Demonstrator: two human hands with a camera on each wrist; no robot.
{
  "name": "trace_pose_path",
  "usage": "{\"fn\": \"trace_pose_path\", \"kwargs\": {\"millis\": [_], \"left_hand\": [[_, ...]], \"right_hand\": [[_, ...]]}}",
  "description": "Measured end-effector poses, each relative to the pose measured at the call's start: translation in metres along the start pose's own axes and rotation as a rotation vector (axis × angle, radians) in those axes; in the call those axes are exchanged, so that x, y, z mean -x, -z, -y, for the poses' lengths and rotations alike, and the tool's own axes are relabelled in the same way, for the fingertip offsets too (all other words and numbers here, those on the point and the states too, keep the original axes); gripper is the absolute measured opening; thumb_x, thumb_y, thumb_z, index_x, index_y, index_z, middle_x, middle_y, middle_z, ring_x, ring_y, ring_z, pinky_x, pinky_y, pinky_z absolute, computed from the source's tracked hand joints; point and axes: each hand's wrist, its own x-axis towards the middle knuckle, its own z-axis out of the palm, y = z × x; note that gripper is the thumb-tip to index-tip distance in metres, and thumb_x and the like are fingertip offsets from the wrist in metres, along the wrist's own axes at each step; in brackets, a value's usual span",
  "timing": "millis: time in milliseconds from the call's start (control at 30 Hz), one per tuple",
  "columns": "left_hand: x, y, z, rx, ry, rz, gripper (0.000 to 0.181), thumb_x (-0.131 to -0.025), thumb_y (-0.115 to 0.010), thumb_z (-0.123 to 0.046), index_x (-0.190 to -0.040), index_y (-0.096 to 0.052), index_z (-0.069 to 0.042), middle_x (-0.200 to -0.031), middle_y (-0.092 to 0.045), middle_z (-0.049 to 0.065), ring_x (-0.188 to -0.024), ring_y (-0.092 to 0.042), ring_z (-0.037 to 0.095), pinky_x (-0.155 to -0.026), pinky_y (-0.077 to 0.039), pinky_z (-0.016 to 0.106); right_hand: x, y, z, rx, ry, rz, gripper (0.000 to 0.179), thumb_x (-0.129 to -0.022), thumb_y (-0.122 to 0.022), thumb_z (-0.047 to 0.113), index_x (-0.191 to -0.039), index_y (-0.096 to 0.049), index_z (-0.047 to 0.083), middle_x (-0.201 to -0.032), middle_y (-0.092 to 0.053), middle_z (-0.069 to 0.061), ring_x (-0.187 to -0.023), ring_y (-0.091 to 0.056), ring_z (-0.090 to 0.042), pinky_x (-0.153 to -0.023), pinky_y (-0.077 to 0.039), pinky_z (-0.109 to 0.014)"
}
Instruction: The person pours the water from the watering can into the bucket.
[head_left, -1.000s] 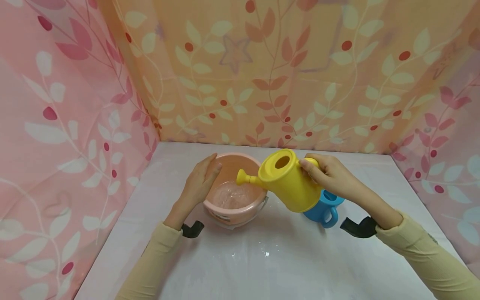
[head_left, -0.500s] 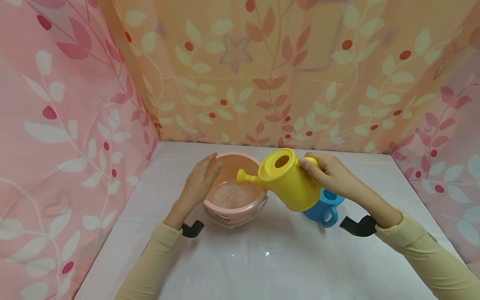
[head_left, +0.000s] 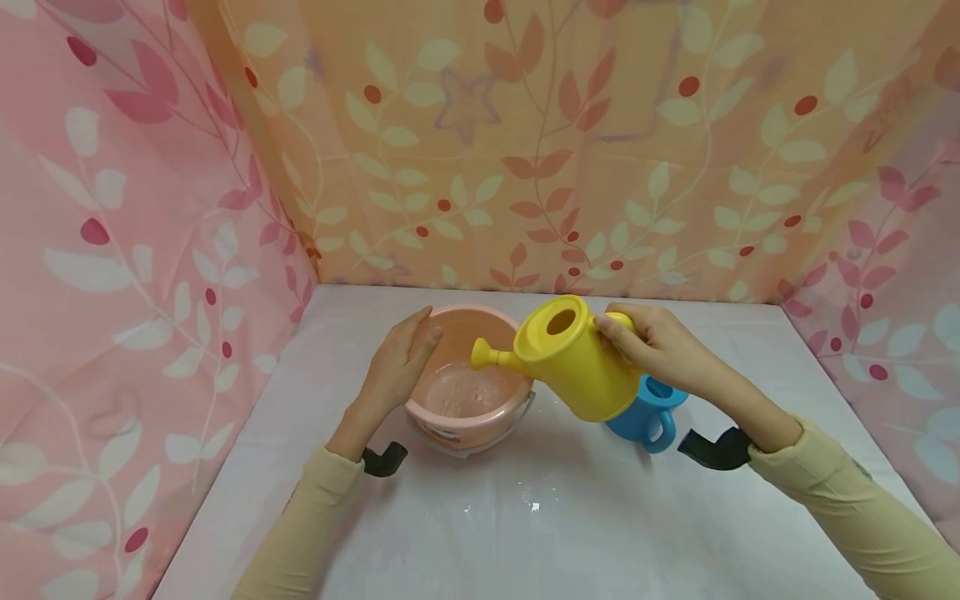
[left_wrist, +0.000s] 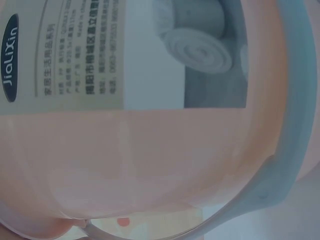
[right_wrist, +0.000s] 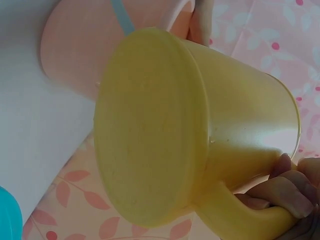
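Observation:
My right hand [head_left: 651, 340] grips the handle of a yellow watering can [head_left: 577, 367], fingers curled round it. The can hangs tilted, its round spout head over the opening of a pink bucket [head_left: 465, 429]. Water [head_left: 472, 390] lies in the bucket, its surface rippled. My left hand [head_left: 393, 362] rests at the bucket's left rim with fingers fairly straight and the thumb held apart, over the opening. Up close in the left wrist view are the bucket's wall, a printed label [left_wrist: 80, 55] and a blue-grey bail handle [left_wrist: 295, 100]. The can's oval base [right_wrist: 150, 130] fills the right wrist view.
A blue cup [head_left: 643, 421] stands on the white table [head_left: 480, 550], partly behind the watering can. Water drops [head_left: 535, 507] dot the table in front of the bucket. Leaf-patterned cloth [head_left: 480, 167] encloses the back and both sides.
The ripples on the water in the bucket have changed shape. Both hands and the tilted watering can stay almost in place, while the whole head view shifts very slightly.

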Motion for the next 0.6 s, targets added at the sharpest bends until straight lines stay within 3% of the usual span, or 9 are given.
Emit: {"fn": "trace_pose_path", "kwargs": {"millis": [600], "left_hand": [[0.0006, -0.0005, -0.0002, 0.005, 0.005, -0.003, 0.062, -0.095, -0.033, -0.057, -0.144, -0.033, -0.019, -0.147, -0.036, 0.005, -0.136, -0.03, 0.026, -0.108, -0.027, 0.052]], "right_hand": [[0.0004, 0.0001, 0.0014, 0.008, 0.001, 0.005, 0.029, -0.098, -0.047, 0.029, -0.078, -0.051, 0.009, -0.063, -0.044, -0.004, -0.063, -0.049, -0.019, -0.053, -0.044, -0.024]]}}
